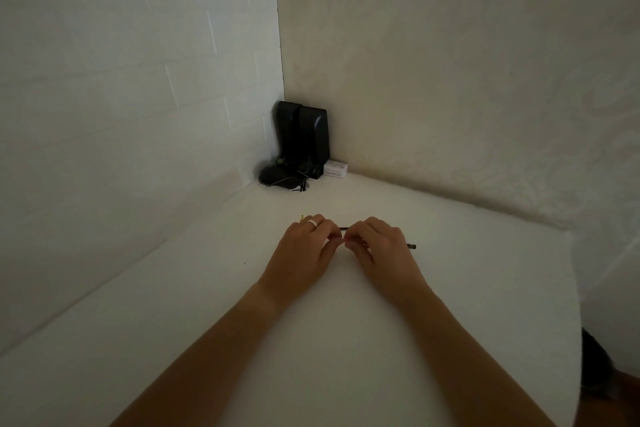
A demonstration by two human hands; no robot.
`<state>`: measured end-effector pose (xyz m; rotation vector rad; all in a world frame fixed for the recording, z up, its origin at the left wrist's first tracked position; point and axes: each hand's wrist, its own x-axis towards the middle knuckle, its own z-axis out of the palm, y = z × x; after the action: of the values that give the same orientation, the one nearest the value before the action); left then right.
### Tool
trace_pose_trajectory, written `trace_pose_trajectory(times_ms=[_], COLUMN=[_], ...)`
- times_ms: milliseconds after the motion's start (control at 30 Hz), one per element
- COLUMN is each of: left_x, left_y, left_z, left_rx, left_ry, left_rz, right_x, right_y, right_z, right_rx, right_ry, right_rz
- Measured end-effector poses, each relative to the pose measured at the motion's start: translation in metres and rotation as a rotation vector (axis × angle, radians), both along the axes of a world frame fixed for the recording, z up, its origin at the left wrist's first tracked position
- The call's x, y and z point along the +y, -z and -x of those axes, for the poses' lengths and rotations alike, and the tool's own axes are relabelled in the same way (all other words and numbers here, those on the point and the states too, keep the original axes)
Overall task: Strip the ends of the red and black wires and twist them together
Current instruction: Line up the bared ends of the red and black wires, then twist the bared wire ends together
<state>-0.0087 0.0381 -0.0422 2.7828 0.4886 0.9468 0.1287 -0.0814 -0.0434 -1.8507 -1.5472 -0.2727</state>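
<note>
White table [450, 288] bears both hands, left hand [304, 248] and right hand [377, 246], fingertips meeting, pinching black wire [411, 246] between them.

Black wire [411, 246] flat on table [450, 288]

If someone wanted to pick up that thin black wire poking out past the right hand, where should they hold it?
Best by the free stretch of the thin black wire that shows beyond the right hand, coming from the right side. It lies low along the white table, so a fingertip pinch from above suits it. The rest is hidden under both hands; the left hand covers the other part.
</note>
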Motion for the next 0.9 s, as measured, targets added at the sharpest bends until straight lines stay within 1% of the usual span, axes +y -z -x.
trace_pose_trajectory(times_ms=[100, 200, 267, 367, 533, 700, 900], left_x=[0.006, 0.022, 0.032, 0.039, 0.043, 0.044, 0.039], left_y=[-0.004, -0.009, -0.009, -0.004, -0.005, -0.004, -0.011], left_z=[0.0, 0.0, -0.001, -0.006, -0.021, -0.029, -0.027], left_rx=[-0.071, -0.13, -0.087, -0.011, -0.013, -0.017, -0.13], left_ry=[-0.058, -0.223, -0.315, -0.375, -0.414, -0.422, -0.299], left_rz=[-0.001, 0.044, 0.088, 0.126, 0.2, 0.207, 0.171], right_x=[0.0, 0.0, 0.0, 0.001, 0.002, 0.003, 0.003], right_y=[0.0, 0.001, 0.002, 0.004, 0.004, 0.003, 0.004], right_z=[0.0, -0.001, -0.001, -0.001, -0.003, -0.004, -0.004], right_rx=[-0.007, 0.002, 0.013, 0.018, 0.031, 0.034, 0.031], right_ry=[0.024, 0.058, 0.071, 0.078, 0.083, 0.084, 0.09], right_rz=[0.024, 0.039, 0.041, 0.05, 0.071, 0.076, 0.081])
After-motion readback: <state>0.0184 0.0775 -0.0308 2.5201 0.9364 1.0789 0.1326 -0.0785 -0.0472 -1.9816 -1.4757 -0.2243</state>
